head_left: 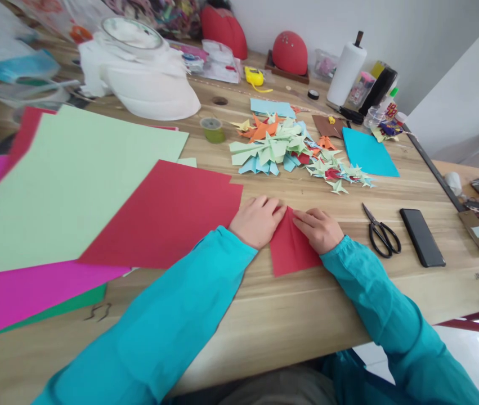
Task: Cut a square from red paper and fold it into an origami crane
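A small sheet of red paper (290,253) lies on the wooden table in front of me, with a crease running down from its top corner. My left hand (258,221) is closed on its upper left edge, the fingertips near that corner. On the upper right edge, my right hand (319,229) presses with its fingers together, close to the left fingertips. Part of the paper is hidden under both hands. Left of it, a larger red sheet (167,216) reaches under my left wrist. Black-handled scissors (381,230) lie to the right of my right hand.
A heap of folded paper figures (279,143) lies beyond my hands, with a blue sheet (370,152) to its right. Large pale green sheets (83,180) spread across the left. A phone (422,236) rests near the right edge. Farther back are a white cap (146,84) and a tape measure (254,76).
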A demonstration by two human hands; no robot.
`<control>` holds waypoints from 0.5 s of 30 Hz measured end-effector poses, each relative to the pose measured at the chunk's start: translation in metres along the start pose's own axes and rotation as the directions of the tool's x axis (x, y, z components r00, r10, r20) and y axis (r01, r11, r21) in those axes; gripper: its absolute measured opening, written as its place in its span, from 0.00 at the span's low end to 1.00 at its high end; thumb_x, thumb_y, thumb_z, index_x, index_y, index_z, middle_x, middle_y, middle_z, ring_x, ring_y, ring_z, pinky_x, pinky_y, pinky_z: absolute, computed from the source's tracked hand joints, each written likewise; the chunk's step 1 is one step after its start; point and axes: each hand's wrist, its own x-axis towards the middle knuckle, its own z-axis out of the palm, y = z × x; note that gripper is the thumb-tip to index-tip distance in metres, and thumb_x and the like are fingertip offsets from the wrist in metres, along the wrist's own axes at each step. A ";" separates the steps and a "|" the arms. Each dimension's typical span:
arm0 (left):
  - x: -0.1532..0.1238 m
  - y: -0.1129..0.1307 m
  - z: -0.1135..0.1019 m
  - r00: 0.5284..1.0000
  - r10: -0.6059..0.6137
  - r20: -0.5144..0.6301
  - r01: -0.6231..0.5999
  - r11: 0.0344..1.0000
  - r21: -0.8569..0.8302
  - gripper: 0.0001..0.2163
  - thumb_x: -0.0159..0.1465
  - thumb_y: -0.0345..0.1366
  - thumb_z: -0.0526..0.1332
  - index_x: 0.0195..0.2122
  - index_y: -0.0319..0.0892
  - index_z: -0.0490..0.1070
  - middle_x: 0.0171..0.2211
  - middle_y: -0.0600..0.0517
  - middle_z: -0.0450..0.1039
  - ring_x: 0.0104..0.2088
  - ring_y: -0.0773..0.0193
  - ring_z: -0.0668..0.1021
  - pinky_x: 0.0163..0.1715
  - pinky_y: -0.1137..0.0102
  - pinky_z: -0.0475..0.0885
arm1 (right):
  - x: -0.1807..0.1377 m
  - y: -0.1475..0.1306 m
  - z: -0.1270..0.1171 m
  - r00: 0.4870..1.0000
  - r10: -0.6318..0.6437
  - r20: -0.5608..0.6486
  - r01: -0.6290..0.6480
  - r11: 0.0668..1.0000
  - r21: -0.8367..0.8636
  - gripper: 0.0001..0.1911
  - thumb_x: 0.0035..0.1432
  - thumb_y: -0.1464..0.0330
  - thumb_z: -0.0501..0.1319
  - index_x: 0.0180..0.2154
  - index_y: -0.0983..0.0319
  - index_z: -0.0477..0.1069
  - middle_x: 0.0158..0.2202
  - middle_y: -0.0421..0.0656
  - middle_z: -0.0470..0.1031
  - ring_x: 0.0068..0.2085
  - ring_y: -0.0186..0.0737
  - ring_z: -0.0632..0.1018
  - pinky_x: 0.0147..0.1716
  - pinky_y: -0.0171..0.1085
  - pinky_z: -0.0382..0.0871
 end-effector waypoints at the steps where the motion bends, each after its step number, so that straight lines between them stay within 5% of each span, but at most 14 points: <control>1: 0.000 0.000 0.001 1.000 0.002 -0.007 -0.002 1.000 0.006 0.15 0.65 0.32 0.48 0.48 0.41 0.70 0.42 0.44 0.71 0.40 0.52 0.70 0.35 0.60 0.65 | 0.000 0.000 0.000 1.000 -0.008 -0.004 0.008 1.000 -0.011 0.17 0.63 0.75 0.49 0.47 0.61 0.72 0.53 0.44 0.71 0.42 0.42 0.70 0.37 0.40 0.66; 15: -0.001 -0.001 0.002 0.998 0.003 -0.059 -0.004 1.000 -0.015 0.14 0.65 0.31 0.48 0.46 0.42 0.71 0.41 0.44 0.71 0.39 0.54 0.70 0.34 0.61 0.65 | 0.001 -0.002 -0.003 0.995 -0.057 -0.076 0.051 0.996 -0.079 0.15 0.63 0.74 0.50 0.44 0.62 0.74 0.51 0.45 0.73 0.41 0.42 0.71 0.35 0.40 0.66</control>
